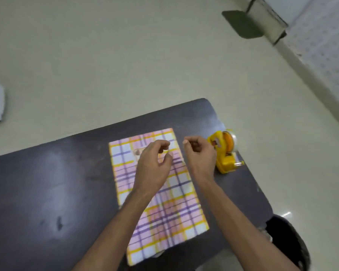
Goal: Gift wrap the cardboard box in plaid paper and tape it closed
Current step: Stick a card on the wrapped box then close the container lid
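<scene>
Left hand (155, 165) and right hand (200, 155) above paper (164, 212), fingers curled, thumb near forefinger; cannot tell whether pinching anything. Paper flat mid-table (47, 182). Yellow tape dispenser (224, 153) just right of right hand.

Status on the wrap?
Left hand, right hand: fingers curled over plaid paper, grip on tape unclear. Paper covers all but a tan patch at far end. Tape dispenser beside right hand, nothing blocking.

The plaid paper (160, 202) lies on the middle of the worktop (47, 182), from near its far edge toward its near edge. The tape dispenser (224, 151) stands right of the paper, at the worktop's right edge, near the far right corner.
</scene>
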